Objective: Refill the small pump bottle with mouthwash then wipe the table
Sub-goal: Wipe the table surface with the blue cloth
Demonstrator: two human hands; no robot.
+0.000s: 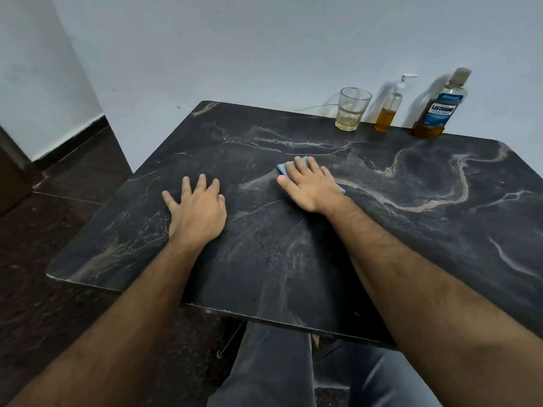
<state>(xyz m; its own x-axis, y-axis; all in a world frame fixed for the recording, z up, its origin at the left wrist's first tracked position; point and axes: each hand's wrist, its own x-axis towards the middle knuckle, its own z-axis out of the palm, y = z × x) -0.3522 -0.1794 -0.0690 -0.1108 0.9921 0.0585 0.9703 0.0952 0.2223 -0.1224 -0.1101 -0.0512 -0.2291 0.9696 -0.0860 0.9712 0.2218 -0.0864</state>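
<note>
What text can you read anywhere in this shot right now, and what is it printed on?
"LISTERINE": large white letters on the blue label of the mouthwash bottle.
"COOL MINT": the smaller line just beneath it on the same label, slightly blurred.
The fine print above and below those lines is too small to read.
No readable text on the pump bottle, the glass, the blue cloth or the table.

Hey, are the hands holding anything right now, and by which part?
Neither hand grips anything. The right hand lies flat, pressing the top of the blue cloth onto the table; the left hand rests flat on the bare tabletop.
</note>
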